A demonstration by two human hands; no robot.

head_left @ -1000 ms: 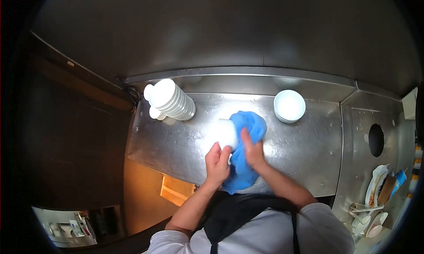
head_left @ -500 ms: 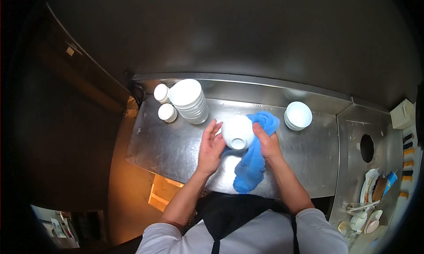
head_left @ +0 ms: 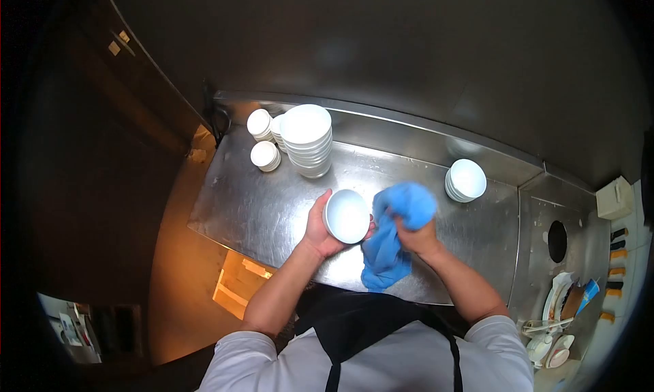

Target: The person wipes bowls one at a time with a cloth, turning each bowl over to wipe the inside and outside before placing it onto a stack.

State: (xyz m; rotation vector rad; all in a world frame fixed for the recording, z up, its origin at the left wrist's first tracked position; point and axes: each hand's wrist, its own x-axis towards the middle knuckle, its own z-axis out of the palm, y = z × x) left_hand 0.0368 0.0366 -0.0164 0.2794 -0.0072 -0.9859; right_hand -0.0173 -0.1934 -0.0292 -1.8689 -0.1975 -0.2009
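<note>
A white bowl (head_left: 347, 217) rests in my left hand (head_left: 318, 230), its opening turned up toward the camera, with my fingers under and around its side. My right hand (head_left: 417, 237) grips a blue cloth (head_left: 387, 254) just right of the bowl; part of the cloth is bunched over the fingers and blurred, and the rest hangs down toward the counter's front edge. Cloth and bowl are close together, and the bowl's inside is uncovered.
On the steel counter (head_left: 238, 208), a tall stack of white bowls (head_left: 310, 143) stands back left beside small stacked cups (head_left: 265, 155). A shorter bowl stack (head_left: 466, 181) is at right. Further right are a round hole (head_left: 557, 241) and used dishes (head_left: 560, 351).
The bowl has turned from base-facing to opening-facing and now sits in my left hand alone. My right hand has come off it, moving right with the cloth bunched up. The view has shifted slightly.
</note>
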